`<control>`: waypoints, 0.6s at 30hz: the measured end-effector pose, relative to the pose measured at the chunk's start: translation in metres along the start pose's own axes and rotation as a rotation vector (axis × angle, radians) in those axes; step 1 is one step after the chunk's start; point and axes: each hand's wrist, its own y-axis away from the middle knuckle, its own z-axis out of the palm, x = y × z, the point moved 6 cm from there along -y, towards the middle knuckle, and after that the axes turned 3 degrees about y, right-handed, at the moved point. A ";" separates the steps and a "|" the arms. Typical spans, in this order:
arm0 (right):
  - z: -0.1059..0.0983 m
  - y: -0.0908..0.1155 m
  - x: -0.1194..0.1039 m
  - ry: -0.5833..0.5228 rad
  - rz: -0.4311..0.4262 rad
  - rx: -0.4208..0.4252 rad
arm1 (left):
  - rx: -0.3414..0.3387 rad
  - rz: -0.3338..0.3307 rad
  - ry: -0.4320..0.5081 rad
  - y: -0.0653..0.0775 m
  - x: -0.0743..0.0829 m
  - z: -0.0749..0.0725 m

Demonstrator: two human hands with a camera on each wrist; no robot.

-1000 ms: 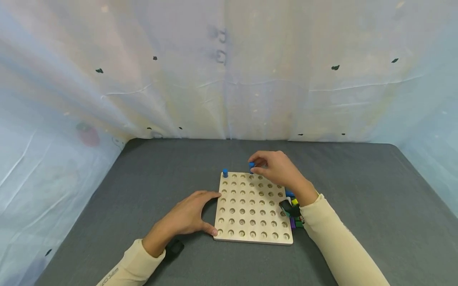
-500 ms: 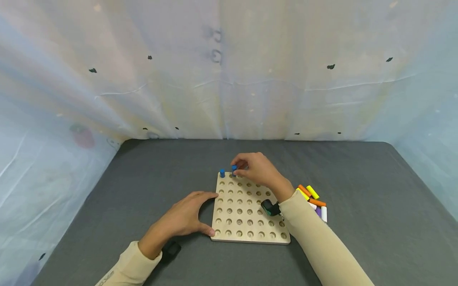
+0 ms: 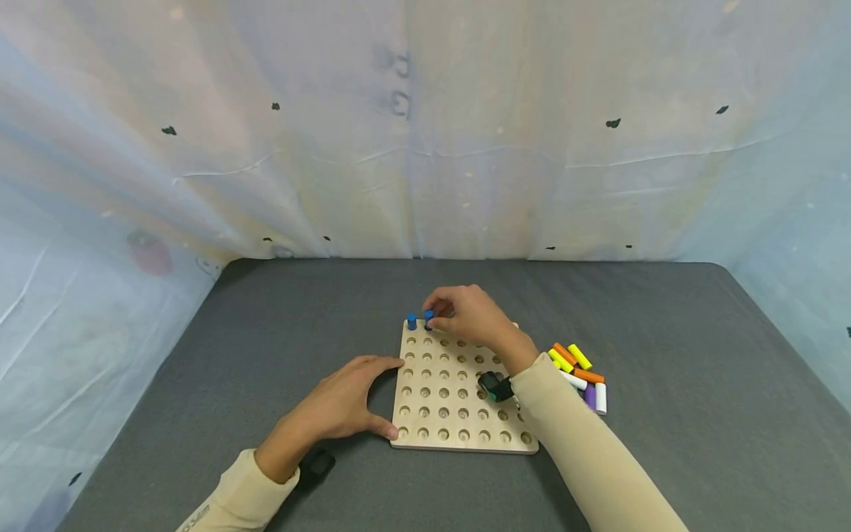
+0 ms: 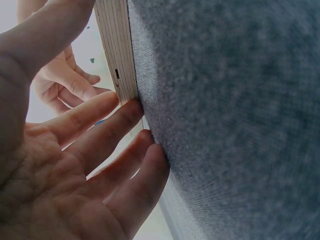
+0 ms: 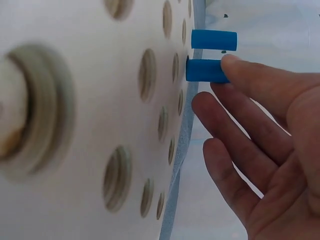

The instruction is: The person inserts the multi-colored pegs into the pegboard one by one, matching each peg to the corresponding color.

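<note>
Right wrist view: one blue cylindrical peg (image 5: 204, 70) is pinched between the thumb and index finger of the right hand (image 3: 473, 316), the other fingers being held apart from it; its end is set at the second hole of the far row on a square pale wooden board (image 3: 433, 423) with seven rows of seven holes. Just beside it, a second blue peg (image 5: 214, 40) is stood upright in the far-left corner hole. The board's left edge is touched by the spread, near-straight fingers of the left hand (image 3: 342, 399), nothing being gripped. Right of the board, two orange pegs (image 3: 589, 377), two white pegs (image 3: 601, 399), one purple peg (image 3: 590, 397) and at least two yellow pegs (image 3: 580, 357) are seen, partly hidden by a cream sleeve (image 3: 592, 451).
</note>
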 end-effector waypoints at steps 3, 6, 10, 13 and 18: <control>0.002 0.000 0.000 -0.006 -0.006 -0.002 | -0.002 0.003 -0.002 0.000 0.000 0.000; 0.003 0.000 0.000 -0.010 -0.007 -0.006 | -0.002 0.005 -0.002 -0.001 0.000 0.000; 0.005 0.001 0.000 -0.007 0.004 -0.013 | -0.003 0.006 0.001 0.000 0.000 0.000; 0.003 0.006 -0.001 0.005 0.005 -0.033 | -0.003 0.012 0.003 0.001 0.001 0.000; -0.013 0.028 -0.003 0.007 0.007 -0.039 | -0.001 0.010 0.011 0.002 0.002 0.002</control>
